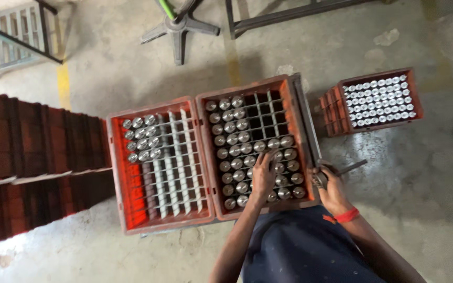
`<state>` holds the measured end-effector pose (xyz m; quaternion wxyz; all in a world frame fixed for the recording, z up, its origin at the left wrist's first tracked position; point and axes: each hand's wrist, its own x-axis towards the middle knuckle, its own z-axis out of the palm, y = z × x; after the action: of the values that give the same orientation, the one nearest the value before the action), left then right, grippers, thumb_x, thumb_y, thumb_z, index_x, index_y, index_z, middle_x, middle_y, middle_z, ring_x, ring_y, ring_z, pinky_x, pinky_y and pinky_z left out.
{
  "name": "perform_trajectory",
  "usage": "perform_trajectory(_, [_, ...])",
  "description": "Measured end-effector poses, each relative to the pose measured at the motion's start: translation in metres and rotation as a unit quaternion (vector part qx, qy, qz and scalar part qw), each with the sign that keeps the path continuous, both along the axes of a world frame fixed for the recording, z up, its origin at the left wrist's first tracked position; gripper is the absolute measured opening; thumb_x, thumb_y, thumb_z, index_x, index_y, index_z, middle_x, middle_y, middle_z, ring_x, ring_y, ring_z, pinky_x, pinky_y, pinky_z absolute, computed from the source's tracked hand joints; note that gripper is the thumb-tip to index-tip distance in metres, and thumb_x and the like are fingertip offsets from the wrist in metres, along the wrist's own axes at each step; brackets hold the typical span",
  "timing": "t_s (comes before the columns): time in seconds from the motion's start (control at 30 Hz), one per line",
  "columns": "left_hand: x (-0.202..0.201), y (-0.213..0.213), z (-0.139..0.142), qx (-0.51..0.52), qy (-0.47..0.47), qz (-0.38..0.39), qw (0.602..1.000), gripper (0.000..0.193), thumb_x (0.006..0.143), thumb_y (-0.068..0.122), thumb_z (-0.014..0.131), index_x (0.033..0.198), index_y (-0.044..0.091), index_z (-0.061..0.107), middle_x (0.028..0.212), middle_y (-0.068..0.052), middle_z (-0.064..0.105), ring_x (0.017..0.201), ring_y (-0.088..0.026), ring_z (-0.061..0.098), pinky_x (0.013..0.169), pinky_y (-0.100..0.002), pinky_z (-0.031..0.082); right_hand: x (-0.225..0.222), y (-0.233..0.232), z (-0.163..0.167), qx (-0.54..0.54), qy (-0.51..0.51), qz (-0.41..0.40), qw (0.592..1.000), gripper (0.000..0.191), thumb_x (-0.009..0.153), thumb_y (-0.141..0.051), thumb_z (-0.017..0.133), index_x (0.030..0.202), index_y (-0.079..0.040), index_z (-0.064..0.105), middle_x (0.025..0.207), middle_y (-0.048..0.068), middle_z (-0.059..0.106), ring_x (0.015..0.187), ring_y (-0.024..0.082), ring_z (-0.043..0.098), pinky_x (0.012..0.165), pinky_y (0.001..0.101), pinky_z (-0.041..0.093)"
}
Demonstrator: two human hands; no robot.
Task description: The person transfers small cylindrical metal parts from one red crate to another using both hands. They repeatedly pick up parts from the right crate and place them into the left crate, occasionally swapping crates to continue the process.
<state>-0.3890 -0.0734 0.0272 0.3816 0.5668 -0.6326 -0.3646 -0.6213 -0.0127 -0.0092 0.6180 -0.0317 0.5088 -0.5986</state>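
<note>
Left hand (263,175) fingers rest loose on cylinders (247,162) in the middle crate (252,147); right hand (330,184), just beside it, grips a metal tool (342,170), so work row by row.

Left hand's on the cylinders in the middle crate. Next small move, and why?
Probably close the left hand on one cylinder and lift it straight up. Fingers already rest on the tops in the middle crate, and each piece sits in its own divider cell. The right hand holds a metal tool at the crate's edge.
</note>
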Motion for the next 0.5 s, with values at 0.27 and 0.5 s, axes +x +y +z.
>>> perform_trajectory(0.27, [0.242, -0.007, -0.037, 0.018, -0.291, 0.284, 0.914, 0.036, 0.084, 0.022, 0.08, 0.118, 0.016, 0.072, 0.107, -0.013, 0.072, 0.101, -0.033, 0.065, 0.086, -0.045, 0.054, 0.005, 0.041, -0.002, -0.012, 0.013, 0.023, 1.0, 0.016, 0.105, -0.007, 0.055, 0.119, -0.004, 0.062, 0.096, 0.011, 0.068, 0.095, 0.025, 0.071, 0.086, 0.0377, 0.058])
perform_trajectory(0.5, [0.329, -0.055, -0.035, -0.093, -0.407, 0.245, 0.875, 0.045, 0.079, 0.034, 0.082, 0.118, 0.014, 0.074, 0.138, -0.022, 0.056, 0.131, -0.041, 0.046, 0.102, -0.054, 0.039, 0.054, 0.029, -0.007, 0.003, 0.009, 0.049, 0.999, 0.013, 0.104, -0.004, 0.056, 0.116, -0.002, 0.062, 0.091, 0.011, 0.066, 0.09, 0.026, 0.068, 0.086, 0.0407, 0.058])
